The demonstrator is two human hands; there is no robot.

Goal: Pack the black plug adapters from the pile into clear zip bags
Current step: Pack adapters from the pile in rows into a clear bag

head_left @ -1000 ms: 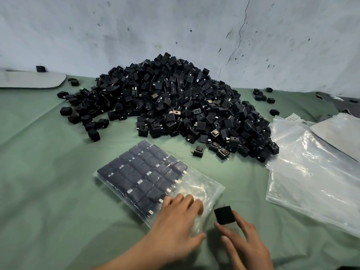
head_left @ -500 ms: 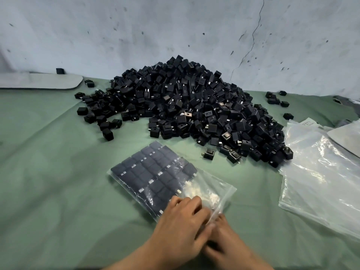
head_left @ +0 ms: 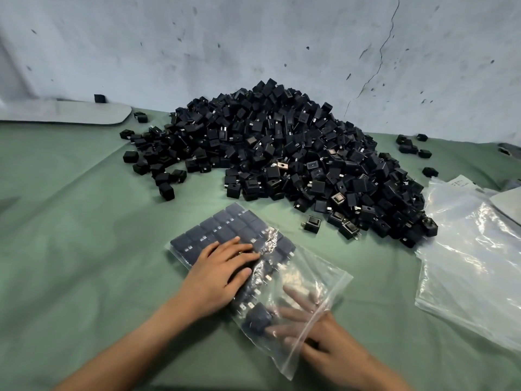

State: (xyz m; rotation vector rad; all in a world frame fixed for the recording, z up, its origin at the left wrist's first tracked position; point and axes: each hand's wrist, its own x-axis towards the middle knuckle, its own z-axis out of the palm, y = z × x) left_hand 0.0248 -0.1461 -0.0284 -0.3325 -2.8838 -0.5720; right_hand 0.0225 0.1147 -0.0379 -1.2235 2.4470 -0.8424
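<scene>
A single wide-angle camera, worn on the head, covers the scene. It faces forward and down across the green table (head_left: 70, 221) toward the pile of black plug adapters (head_left: 282, 165), which sits at mid-frame at medium range. The wall (head_left: 253, 52) behind the pile fills the upper frame. Nearer to the camera than the pile, at close range along the lower edge, are the left hand (head_left: 217, 277) and the right hand (head_left: 332, 351).
</scene>
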